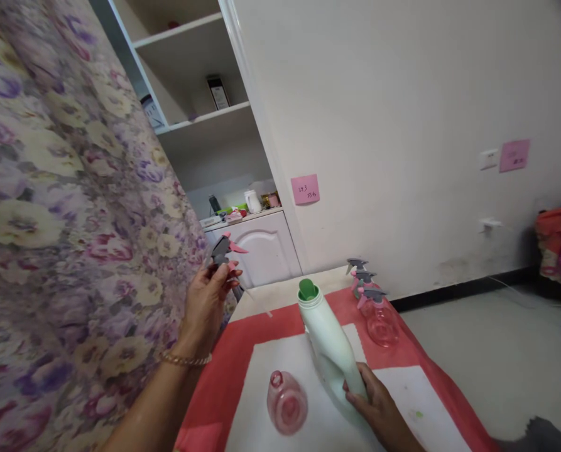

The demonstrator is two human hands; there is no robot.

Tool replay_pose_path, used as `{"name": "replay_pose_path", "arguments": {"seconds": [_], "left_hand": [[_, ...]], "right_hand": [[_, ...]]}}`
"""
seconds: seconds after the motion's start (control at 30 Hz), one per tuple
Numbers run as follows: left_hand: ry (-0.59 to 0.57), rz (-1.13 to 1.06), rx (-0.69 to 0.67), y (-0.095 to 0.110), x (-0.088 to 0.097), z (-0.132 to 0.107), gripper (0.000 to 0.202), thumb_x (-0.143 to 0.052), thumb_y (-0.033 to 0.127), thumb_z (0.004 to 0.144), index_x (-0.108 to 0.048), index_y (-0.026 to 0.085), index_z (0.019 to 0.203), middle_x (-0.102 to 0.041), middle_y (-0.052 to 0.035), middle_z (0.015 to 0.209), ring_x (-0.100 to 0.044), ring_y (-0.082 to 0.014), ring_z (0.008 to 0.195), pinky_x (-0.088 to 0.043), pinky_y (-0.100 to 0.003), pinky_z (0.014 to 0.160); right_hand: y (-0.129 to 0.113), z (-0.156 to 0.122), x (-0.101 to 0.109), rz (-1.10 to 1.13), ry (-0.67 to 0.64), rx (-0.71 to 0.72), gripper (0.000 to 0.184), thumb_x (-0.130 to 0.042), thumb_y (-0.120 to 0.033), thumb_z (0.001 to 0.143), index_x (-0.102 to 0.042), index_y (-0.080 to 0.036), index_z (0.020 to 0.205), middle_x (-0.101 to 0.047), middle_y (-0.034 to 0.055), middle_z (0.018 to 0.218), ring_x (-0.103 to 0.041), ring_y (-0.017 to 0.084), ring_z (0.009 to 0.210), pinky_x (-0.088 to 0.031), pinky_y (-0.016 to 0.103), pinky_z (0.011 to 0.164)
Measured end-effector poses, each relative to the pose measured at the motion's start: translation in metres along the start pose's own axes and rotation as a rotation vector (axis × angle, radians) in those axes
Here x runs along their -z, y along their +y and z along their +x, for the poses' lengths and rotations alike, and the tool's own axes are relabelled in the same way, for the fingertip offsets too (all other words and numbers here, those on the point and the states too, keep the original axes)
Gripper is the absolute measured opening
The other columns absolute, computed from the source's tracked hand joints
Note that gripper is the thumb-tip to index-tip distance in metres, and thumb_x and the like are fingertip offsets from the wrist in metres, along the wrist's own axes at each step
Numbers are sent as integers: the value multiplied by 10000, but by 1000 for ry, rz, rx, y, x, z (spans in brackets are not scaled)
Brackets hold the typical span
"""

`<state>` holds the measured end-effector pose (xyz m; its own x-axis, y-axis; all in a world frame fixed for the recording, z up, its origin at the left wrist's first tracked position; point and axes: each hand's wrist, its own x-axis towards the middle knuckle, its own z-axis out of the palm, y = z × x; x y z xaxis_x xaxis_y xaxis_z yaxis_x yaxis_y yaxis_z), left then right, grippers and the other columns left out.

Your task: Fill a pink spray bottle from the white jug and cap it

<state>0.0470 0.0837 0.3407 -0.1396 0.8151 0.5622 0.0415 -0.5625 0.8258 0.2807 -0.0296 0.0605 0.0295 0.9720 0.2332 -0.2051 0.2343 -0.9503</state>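
My left hand pinches a grey and pink trigger spray head, raised at the left of the table, its thin clear tube slanting down to the right. Wrapped round the lower part of a pale green detergent bottle is my right hand. That bottle leans up and to the left, its green pouring spout uncapped. Between the two hands, a clear pink spray bottle without its head stands on white paper.
Several spray bottles with grey and pink heads line the table's right side. A red cloth and white paper cover the table. A floral curtain hangs close on the left; a cabinet and wall stand behind.
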Motion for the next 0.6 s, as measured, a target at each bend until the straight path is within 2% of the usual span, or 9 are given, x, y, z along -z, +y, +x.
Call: {"name": "replay_pose_path", "arguments": {"seconds": [0.07, 0.17, 0.37, 0.5, 0.6], "left_hand": [[7, -142, -27, 17, -19, -5, 342, -756, 379, 692, -585, 176, 908, -670, -20, 947, -650, -91, 710, -477, -172, 577], [-13, -199, -84, 34, -40, -11, 303, -750, 348, 720, -596, 175, 916, -666, -8, 925, -654, -86, 709, -471, -163, 566], [-92, -200, -113, 39, -64, -20, 311, -749, 334, 737, -621, 177, 973, -675, -17, 947, -658, -99, 734, -486, -182, 594], [-105, -152, -117, 35, -61, -26, 322, -742, 352, 746, -627, 191, 1000, -675, -14, 962, -661, -107, 753, -482, -191, 603], [-73, -75, -116, 22, -39, -31, 343, -741, 370, 744, -626, 190, 1012, -672, -16, 947, -656, -113, 753, -485, -200, 618]], "right_hand": [[-1, -6, 1, -17, 7, -5, 328, -636, -381, 788, -597, -220, 1070, -696, 38, 934, -634, 259, 900, -485, 335, 816], [1, -11, 1, -55, 3, -16, 334, -634, -408, 768, -603, -217, 1041, -685, 39, 917, -633, 266, 890, -483, 340, 814], [2, -10, 4, -72, -19, 6, 294, -623, -408, 763, -610, -215, 985, -663, 29, 868, -622, 260, 858, -479, 342, 796], [-2, -12, 6, -78, -26, 9, 275, -618, -374, 773, -609, -218, 1000, -674, 28, 899, -623, 258, 884, -473, 339, 814], [-3, -14, 7, -73, -26, -4, 271, -606, -343, 789, -596, -222, 1031, -677, 22, 923, -623, 252, 902, -470, 329, 818]]}}
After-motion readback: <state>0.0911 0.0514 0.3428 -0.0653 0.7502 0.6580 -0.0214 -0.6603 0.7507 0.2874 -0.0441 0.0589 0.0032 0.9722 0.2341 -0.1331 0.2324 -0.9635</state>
